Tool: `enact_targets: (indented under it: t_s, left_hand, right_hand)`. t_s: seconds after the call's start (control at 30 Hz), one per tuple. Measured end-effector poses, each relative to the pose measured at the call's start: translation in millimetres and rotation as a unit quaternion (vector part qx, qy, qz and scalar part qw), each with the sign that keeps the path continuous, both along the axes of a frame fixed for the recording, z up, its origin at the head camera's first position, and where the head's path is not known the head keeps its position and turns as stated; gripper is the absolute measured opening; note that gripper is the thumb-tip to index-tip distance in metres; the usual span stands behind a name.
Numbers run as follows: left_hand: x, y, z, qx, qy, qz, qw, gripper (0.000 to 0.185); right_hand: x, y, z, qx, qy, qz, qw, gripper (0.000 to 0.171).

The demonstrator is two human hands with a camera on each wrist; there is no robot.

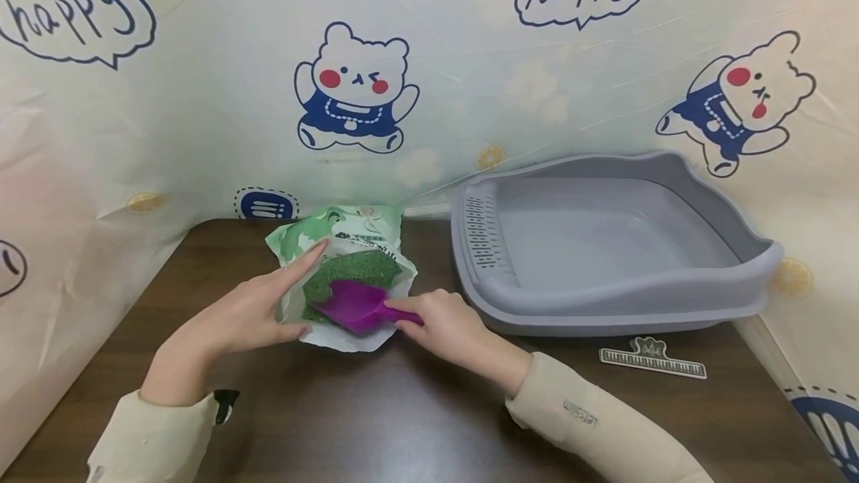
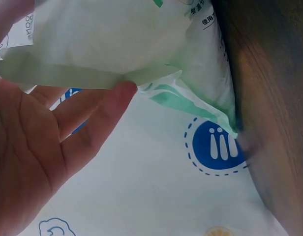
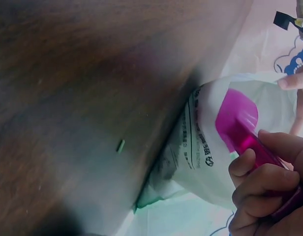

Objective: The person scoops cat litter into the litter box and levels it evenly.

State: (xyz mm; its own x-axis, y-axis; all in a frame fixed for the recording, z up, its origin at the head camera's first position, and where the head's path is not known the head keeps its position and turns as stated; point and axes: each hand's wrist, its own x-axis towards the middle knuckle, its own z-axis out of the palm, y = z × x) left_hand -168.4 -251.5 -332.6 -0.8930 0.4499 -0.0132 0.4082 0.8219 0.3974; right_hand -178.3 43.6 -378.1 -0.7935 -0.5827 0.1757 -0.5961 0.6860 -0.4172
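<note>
Granules (image 1: 365,267) show in an opened bag (image 1: 305,233) by the worktop's (image 1: 322,423) far edge, left of centre, its mouth towards the person, presumably for easy reach. The left hand (image 1: 241,311), fingers fairly straight and unclenched, touches the rim, apparently steadying it. The right hand (image 1: 446,323) curls round the handle of a purple scoop (image 1: 359,308), its blade angled in the mouth. A grey tray (image 1: 590,222) occupies the far-right corner.
</note>
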Motion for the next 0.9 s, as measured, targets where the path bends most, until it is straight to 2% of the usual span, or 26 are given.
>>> enact_targets:
  t_s: [0.2, 0.43, 0.9]
  left_hand:
    - [-0.2, 2, 1.2, 0.008, -0.010, 0.002, 0.9999, 0.115]
    - [-1.0, 4, 1.1, 0.011, 0.004, -0.006, 0.9999, 0.114]
    - [-0.2, 5, 1.7, 0.005, 0.005, -0.004, 1.0000, 0.113]
  right_hand:
    - [-1.3, -8, -4.1, 0.001, 0.005, -0.016, 1.000, 0.033]
    - [-0.9, -16, -10.9, -0.014, 0.012, -0.034, 0.999, 0.033]
    - [-10.0, -24, -16.0, -0.030, 0.001, -0.038, 0.999, 0.034]
